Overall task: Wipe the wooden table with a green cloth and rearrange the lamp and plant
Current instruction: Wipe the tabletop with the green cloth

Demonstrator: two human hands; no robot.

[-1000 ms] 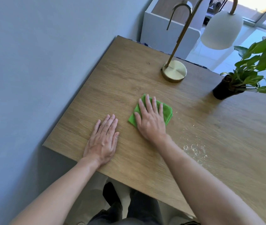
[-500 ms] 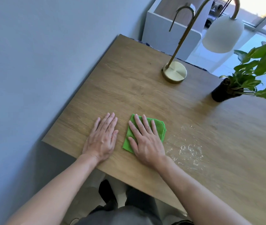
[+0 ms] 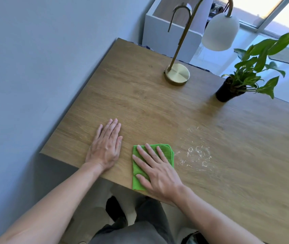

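My right hand (image 3: 159, 176) lies flat on a folded green cloth (image 3: 167, 150) at the near edge of the wooden table (image 3: 140, 103), fingers spread, pressing it down. The cloth's near corner reaches the table's edge. My left hand (image 3: 105, 148) rests flat on the bare wood just left of the cloth, holding nothing. A brass lamp stands at the back on its round base (image 3: 177, 74), its white shade (image 3: 219, 32) hanging to the right. A leafy plant (image 3: 256, 67) in a black pot (image 3: 226, 92) stands right of the lamp.
Whitish wet streaks (image 3: 196, 154) mark the wood just right of the cloth. A grey-blue wall (image 3: 34, 67) runs along the table's left side. Behind the table's far edge stands a white cabinet (image 3: 159, 32), with a bright window at the upper right.
My right hand has dragged the green cloth from the table's middle back toward the near edge. The left hand has stayed in place. Lamp and plant have not moved.
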